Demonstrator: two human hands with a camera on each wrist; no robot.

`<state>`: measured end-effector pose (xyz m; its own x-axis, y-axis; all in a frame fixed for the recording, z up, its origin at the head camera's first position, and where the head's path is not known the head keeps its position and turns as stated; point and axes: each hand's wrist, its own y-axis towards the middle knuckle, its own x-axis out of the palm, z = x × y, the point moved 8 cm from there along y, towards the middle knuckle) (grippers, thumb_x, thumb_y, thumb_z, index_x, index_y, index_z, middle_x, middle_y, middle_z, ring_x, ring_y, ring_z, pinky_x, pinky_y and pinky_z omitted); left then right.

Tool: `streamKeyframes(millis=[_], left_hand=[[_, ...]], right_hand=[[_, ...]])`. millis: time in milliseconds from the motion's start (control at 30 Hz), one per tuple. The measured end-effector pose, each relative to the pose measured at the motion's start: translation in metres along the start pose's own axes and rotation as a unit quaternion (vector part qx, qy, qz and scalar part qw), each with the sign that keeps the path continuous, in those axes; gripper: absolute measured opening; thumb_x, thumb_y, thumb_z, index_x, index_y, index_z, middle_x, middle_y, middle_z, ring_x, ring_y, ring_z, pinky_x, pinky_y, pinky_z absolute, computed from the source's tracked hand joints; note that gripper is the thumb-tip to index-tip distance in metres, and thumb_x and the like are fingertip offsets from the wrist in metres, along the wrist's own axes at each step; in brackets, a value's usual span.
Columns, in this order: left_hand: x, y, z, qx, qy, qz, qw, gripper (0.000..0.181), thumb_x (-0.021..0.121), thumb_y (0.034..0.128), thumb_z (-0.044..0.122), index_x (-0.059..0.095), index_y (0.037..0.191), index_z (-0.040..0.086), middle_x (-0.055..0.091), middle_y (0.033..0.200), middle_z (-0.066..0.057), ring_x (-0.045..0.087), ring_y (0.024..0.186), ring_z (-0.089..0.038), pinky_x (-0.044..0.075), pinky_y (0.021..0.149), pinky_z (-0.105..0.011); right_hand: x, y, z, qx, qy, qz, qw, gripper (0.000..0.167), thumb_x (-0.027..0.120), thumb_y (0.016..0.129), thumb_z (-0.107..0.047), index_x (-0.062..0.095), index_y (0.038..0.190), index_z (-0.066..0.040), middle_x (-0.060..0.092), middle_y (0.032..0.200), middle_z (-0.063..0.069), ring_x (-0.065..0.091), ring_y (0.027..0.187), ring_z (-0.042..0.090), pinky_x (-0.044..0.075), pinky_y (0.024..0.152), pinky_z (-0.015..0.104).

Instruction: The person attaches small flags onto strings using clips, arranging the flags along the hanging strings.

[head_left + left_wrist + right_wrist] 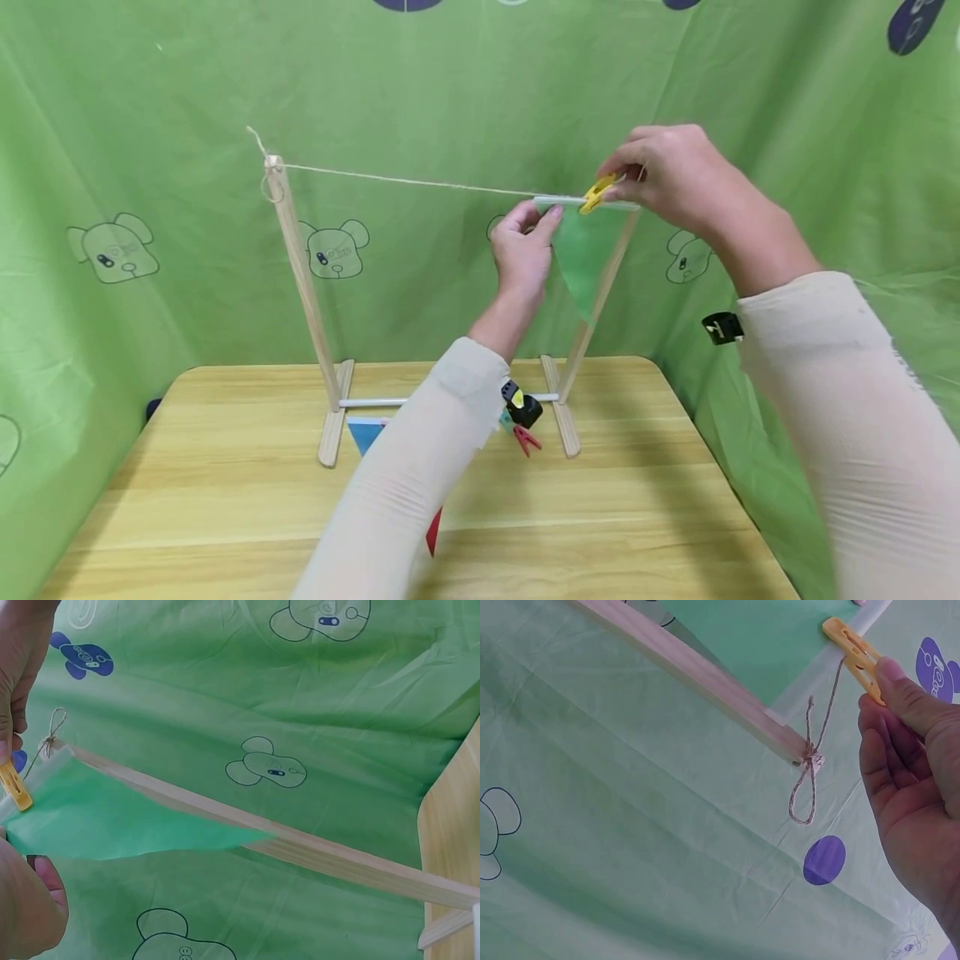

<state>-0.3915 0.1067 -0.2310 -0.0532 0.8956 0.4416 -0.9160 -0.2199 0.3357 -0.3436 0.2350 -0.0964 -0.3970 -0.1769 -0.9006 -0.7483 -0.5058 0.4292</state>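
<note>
Head view: right grip (670, 173) pinches yellow clothespin (597, 194) tightly; left grip (523, 250) pinches green pennant (589, 254).

Count two hands (522, 254) (671, 171), two sleeves (420, 467) (862, 417), two posts (302, 279) (579, 358), two feet (328, 443) (567, 429), one rod (371, 403), one string (412, 181), one surface (600, 517), one green flag (585, 254), one blue flag (364, 432) and one red flag (434, 533), both partly hidden, one yellow clip (597, 194) and one red clip (527, 442), the pieces beside it too obscured to count.
</note>
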Motion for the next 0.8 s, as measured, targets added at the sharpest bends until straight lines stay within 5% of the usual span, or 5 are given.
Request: streamKeyframes(millis=[333, 800], left_hand=[[-0.003, 0.002, 0.002, 0.016, -0.005, -0.001, 0.9999, 0.015, 0.077, 0.0913, 0.003, 0.075, 0.102, -0.007, 0.057, 0.073, 0.008, 0.047, 0.063, -0.003, 0.041, 0.051, -0.015], [-0.010, 0.004, 0.003, 0.022, 0.030, -0.012, 0.9992, 0.015, 0.077, 0.0910, 0.004, 0.076, 0.102, -0.005, 0.060, 0.076, 0.006, 0.049, 0.065, -0.004, 0.041, 0.054, -0.015]], right_hand=[[0.007, 0.002, 0.001, 0.020, 0.018, -0.050, 0.9984, 0.036, 0.076, 0.094, -0.011, 0.068, 0.126, 0.002, 0.065, 0.112, 0.021, 0.062, 0.099, 0.034, 0.056, 0.087, 0.049], [0.009, 0.004, 0.000, 0.026, 0.052, -0.044, 0.9973, 0.041, 0.074, 0.094, -0.004, 0.064, 0.132, 0.003, 0.063, 0.122, 0.023, 0.064, 0.108, 0.036, 0.058, 0.092, 0.051]])
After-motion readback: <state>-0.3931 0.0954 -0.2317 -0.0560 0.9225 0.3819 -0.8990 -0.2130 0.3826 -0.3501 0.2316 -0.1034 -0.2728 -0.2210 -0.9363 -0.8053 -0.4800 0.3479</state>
